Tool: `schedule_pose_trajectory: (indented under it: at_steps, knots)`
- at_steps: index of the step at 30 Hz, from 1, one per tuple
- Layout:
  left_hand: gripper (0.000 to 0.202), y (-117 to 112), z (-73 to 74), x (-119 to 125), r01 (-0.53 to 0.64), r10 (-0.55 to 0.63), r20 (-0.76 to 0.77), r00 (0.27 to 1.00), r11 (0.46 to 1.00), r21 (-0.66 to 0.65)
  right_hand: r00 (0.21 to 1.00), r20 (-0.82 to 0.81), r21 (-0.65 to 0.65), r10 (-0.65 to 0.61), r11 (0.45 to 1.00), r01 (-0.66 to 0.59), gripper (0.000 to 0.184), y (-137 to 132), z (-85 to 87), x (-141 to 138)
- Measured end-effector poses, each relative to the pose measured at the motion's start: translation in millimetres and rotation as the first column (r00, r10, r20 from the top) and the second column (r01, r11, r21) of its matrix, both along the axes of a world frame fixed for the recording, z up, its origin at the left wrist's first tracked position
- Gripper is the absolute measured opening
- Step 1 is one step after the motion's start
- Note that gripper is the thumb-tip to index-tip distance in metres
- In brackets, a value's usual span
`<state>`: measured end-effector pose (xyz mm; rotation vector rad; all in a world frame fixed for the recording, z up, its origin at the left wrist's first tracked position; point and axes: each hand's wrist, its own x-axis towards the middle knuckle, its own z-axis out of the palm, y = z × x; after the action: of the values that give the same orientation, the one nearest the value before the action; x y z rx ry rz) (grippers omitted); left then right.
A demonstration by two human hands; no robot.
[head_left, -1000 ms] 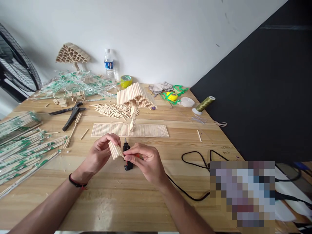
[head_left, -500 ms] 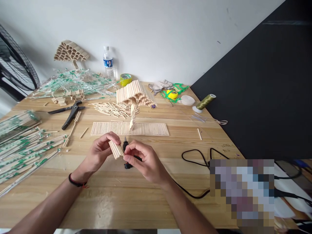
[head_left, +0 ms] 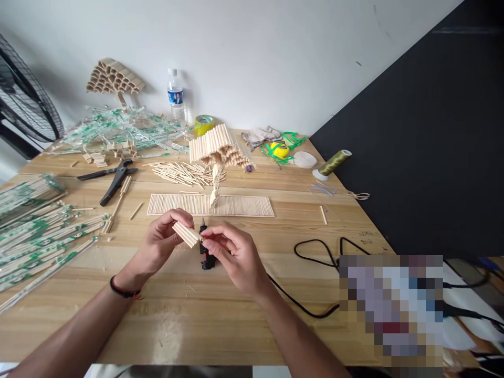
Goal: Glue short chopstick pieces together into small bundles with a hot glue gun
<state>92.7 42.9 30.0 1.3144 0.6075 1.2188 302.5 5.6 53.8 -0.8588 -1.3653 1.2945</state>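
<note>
My left hand (head_left: 161, 242) is closed round a small bundle of short wooden sticks (head_left: 186, 234), held a little above the table. My right hand (head_left: 232, 254) pinches the near end of that same bundle with thumb and forefinger. Just under both hands lies a black glue gun (head_left: 206, 257) with its cord (head_left: 311, 310) trailing right. Behind them a flat mat of wooden sticks (head_left: 236, 206) lies on the table, with a stick-built tree model (head_left: 214, 152) standing on it.
Black pliers (head_left: 114, 184) and packs of wrapped chopsticks (head_left: 35, 231) lie on the left. A loose pile of cut sticks (head_left: 177, 174), a water bottle (head_left: 175, 101), a yellow tape roll (head_left: 203, 125) and a thread spool (head_left: 333, 163) stand further back. A fan (head_left: 23, 105) is at far left.
Both hands have lifted slightly and the stick bundle has tilted flatter, its far end now pointing more to the left. The right hand's pinch has shifted along the bundle's end.
</note>
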Motion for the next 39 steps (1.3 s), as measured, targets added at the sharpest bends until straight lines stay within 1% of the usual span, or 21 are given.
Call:
schedule_pose_trajectory:
  at_steps: [3, 6, 8, 10, 13, 15, 19, 26, 32, 35, 39]
  knots:
    - [0.006, 0.4, -1.9, -1.5, -0.005, 0.006, -0.027, 1.0, 1.0, 0.026, 0.998, 0.04, -0.006, -0.052, 0.999, 0.053, 0.014, 0.7, 0.7, 2.1]
    - [0.007, 0.1, -3.4, -1.9, -0.018, 0.02, -0.039, 0.999, 0.999, 0.037, 0.998, 0.042, -0.035, -0.056, 0.998, 0.057, 0.014, 0.6, 1.0, 3.4]
    - [0.006, -0.7, -3.3, -1.1, -0.021, 0.022, -0.037, 0.999, 0.999, 0.024, 0.999, 0.016, -0.056, -0.037, 0.998, 0.038, 0.014, 0.6, 1.4, 3.7]
    - [0.006, -1.8, -2.1, 0.1, -0.023, 0.023, -0.039, 0.999, 1.0, 0.004, 1.0, -0.027, -0.105, -0.004, 0.994, 0.001, 0.017, 1.4, 2.1, 4.4]
    - [0.006, -2.9, 0.5, 1.7, -0.019, 0.018, -0.047, 0.999, 1.0, -0.016, 0.996, -0.075, -0.197, 0.056, 0.978, -0.07, 0.022, 4.6, 3.4, 7.0]
    - [0.007, -3.0, 1.7, 2.1, -0.015, 0.014, -0.055, 0.998, 1.0, -0.017, 0.992, -0.083, -0.22, 0.095, 0.969, -0.111, 0.024, 7.2, 3.8, 9.6]
    - [0.009, -2.3, 1.8, 1.4, -0.007, 0.007, -0.063, 0.998, 1.0, -0.011, 0.984, -0.083, -0.218, 0.156, 0.961, -0.171, 0.026, 9.7, 3.8, 13.4]
    - [0.008, -2.9, 0.6, 0.4, 0.007, -0.008, -0.065, 0.998, 1.0, -0.028, 0.973, -0.101, -0.229, 0.206, 0.947, -0.225, 0.026, 9.9, 2.4, 15.3]
    - [0.011, -3.9, 2.7, 2.3, 0.011, -0.013, -0.063, 0.998, 1.0, -0.028, 0.964, -0.126, -0.24, 0.233, 0.936, -0.257, 0.033, 9.5, -2.5, 13.5]
    - [0.009, -4.9, 4.4, 3.6, 0.025, -0.027, -0.075, 0.997, 0.999, -0.037, 0.955, -0.15, -0.248, 0.255, 0.926, -0.286, 0.036, 8.3, -5.0, 12.4]
    - [0.012, -7.4, 5.8, 5.9, 0.043, -0.046, -0.072, 0.996, 0.998, -0.04, 0.942, -0.167, -0.254, 0.291, 0.911, -0.326, 0.04, 6.6, -6.8, 11.7]
